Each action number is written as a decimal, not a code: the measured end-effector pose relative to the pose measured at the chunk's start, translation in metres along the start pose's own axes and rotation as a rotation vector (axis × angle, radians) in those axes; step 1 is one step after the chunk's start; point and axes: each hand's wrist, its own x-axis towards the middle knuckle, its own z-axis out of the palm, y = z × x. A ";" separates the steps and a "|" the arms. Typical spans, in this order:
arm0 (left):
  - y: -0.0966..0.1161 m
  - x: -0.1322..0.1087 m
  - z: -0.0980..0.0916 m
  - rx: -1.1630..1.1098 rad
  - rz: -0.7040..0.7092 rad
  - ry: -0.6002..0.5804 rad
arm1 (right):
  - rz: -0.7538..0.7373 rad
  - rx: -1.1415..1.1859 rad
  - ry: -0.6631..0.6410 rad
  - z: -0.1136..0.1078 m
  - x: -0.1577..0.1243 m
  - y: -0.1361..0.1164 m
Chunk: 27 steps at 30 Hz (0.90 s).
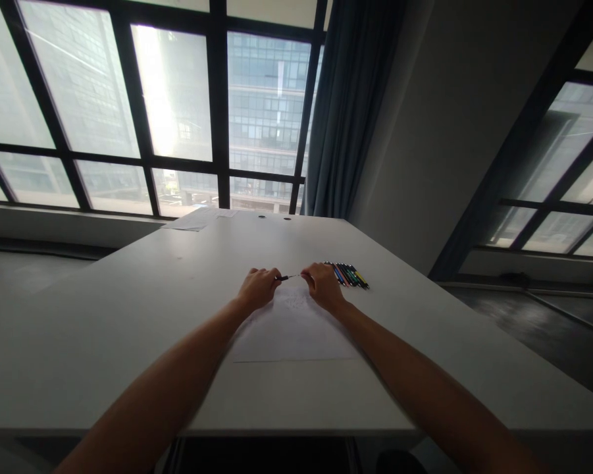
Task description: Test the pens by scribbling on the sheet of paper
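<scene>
Both my hands are out over a white sheet of paper (291, 329) with a faint drawing on it. My left hand (259, 287) is closed around one end of a thin dark pen (289, 277). My right hand (322, 283) pinches the pen's other end, so it spans the gap between the two hands just above the paper's far edge. A row of several coloured pens (348, 274) lies on the table immediately right of my right hand.
The white table (128, 316) stretches toward a wall of large windows. More paper (197, 219) lies at its far edge, near two small dark holes (274, 217). A blue curtain (348, 112) hangs at the back right.
</scene>
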 end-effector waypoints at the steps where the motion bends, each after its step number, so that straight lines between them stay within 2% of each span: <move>1: 0.000 0.000 0.001 -0.002 0.004 0.001 | -0.006 0.002 -0.002 0.000 0.000 0.000; 13: 0.002 -0.001 0.003 -0.030 0.042 -0.007 | -0.080 0.055 -0.018 0.002 -0.001 -0.006; 18: 0.005 -0.001 0.003 -0.062 0.075 -0.025 | -0.106 0.257 0.013 0.005 -0.003 -0.008; 23: 0.005 -0.003 0.003 -0.070 0.050 -0.041 | 0.002 0.414 0.049 0.005 -0.003 0.000; 27: 0.003 -0.003 0.005 -0.066 0.027 -0.043 | 0.116 0.219 -0.033 0.006 -0.005 0.019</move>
